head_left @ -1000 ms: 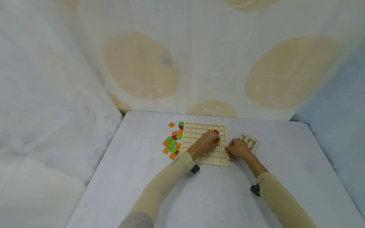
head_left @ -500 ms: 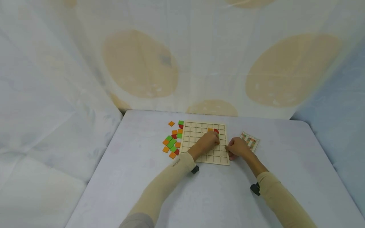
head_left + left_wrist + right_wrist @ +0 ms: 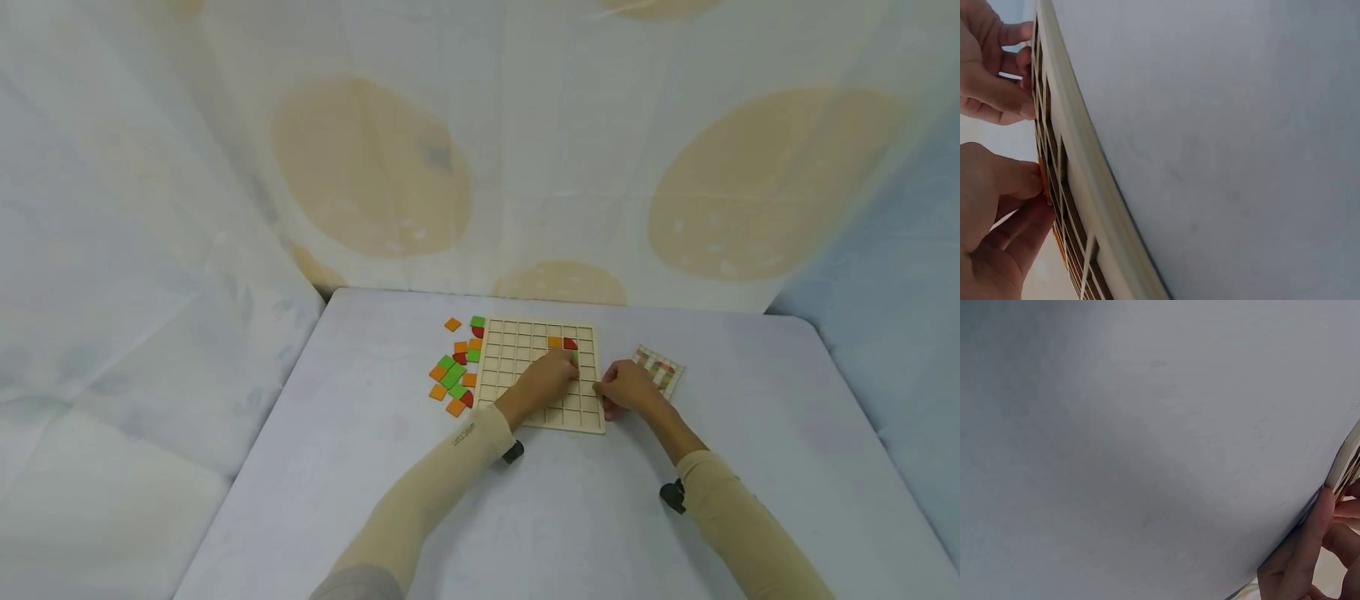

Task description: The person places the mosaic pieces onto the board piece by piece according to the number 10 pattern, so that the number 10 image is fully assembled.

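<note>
1. The left hand (image 3: 546, 379) lies over the middle-right cells of the grid board (image 3: 517, 354), with its fingers curled down onto the board. In the left wrist view its thumb and fingers (image 3: 1019, 187) pinch an orange tile (image 3: 1043, 181) against the grid.
2. The right hand (image 3: 626, 388) grips the board's right edge near the corner at about 4 o'clock, with its fingers folded round the rim. In the right wrist view a fingertip (image 3: 1319, 515) presses on that pale edge.
3. The grid board lies flat on the bench (image 3: 375, 500), square to the person, and most of its cells are bare.
4. Just past the left hand's fingertips, at about 1 o'clock, an orange square tile (image 3: 554, 342) and a red tile (image 3: 570, 344) sit side by side in the second row. A sliver of a green tile (image 3: 576, 356) shows right below the red one, at the fingertips.
5. At the board's 9 o'clock, a loose heap of tiles (image 3: 454, 373) in orange, green and red lies on the bench, touching or just beside the board's left edge. One lone orange tile (image 3: 452, 324) sits apart at about 10 o'clock.
6. At the board's 3 o'clock, beyond the right hand, a pattern card (image 3: 657, 369) with small coloured squares lies tilted on the bench.
7. A pale draped cloth (image 3: 480, 150) with big tan ovals hangs behind the bench at 12 o'clock.
</note>
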